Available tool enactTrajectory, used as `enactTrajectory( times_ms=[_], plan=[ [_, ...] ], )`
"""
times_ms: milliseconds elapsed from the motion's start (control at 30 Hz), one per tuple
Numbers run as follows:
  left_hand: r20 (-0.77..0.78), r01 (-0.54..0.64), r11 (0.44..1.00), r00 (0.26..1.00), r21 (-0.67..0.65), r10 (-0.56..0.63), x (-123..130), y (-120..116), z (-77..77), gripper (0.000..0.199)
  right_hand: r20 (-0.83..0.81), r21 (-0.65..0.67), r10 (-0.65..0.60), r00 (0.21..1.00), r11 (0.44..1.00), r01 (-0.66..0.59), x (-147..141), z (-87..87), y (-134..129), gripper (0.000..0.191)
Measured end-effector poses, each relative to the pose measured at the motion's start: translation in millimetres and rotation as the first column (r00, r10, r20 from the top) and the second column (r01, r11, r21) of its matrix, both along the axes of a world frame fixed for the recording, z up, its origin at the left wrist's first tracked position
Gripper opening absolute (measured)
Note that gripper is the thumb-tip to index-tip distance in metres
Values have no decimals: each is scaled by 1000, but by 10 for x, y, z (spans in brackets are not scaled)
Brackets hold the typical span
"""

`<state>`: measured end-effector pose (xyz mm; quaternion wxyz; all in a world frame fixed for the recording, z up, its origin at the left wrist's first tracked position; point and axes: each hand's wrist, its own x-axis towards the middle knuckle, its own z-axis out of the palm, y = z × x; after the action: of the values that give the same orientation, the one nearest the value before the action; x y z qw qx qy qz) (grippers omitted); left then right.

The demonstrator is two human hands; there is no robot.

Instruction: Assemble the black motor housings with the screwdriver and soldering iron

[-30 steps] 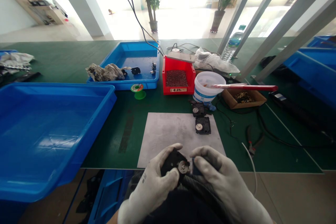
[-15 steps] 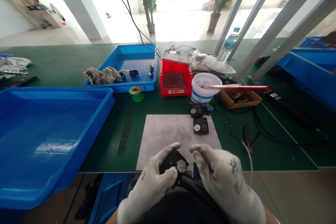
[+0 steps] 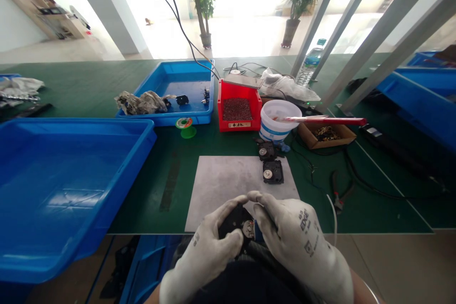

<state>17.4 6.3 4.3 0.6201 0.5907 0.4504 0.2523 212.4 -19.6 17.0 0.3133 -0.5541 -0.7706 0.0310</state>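
Green work surface point(image 3: 149, 190), blue trays point(image 3: 71, 121) around it, and right at the near edge of the grey sheet point(image 3: 221, 185) there's a black plastic casing point(image 3: 233, 221) with a metal hub point(image 3: 248, 229), clasped in gloved hands! Left hand point(image 3: 204, 251) wraps its side, right hand point(image 3: 294, 230) curls over the top. Looks light and stiff; best gripped by the edges, clear of that hub.

Left hand point(image 3: 204, 247), right hand point(image 3: 295, 232) clasp a black module point(image 3: 233, 221).
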Motion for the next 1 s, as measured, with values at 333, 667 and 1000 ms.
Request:
enactTrajectory(
  times_ms=[333, 667, 1000],
  plan=[
    [-9, -14, 999, 1000, 32, 14, 20, 22, 27, 65, 4, -26, 0, 1000, 1000, 0, 10, -4, 22, 28],
    [13, 20, 991, 1000, 133, -22, 129, 477, 118, 62, 101, 69, -94, 990, 994, 88, 94, 102, 382, 32],
    [-8, 83, 985, 997, 149, -82, 242, 929, -111, 64, 278, 82, -219, 935, 975, 204, 130, -123, 685, 27]
  ],
)
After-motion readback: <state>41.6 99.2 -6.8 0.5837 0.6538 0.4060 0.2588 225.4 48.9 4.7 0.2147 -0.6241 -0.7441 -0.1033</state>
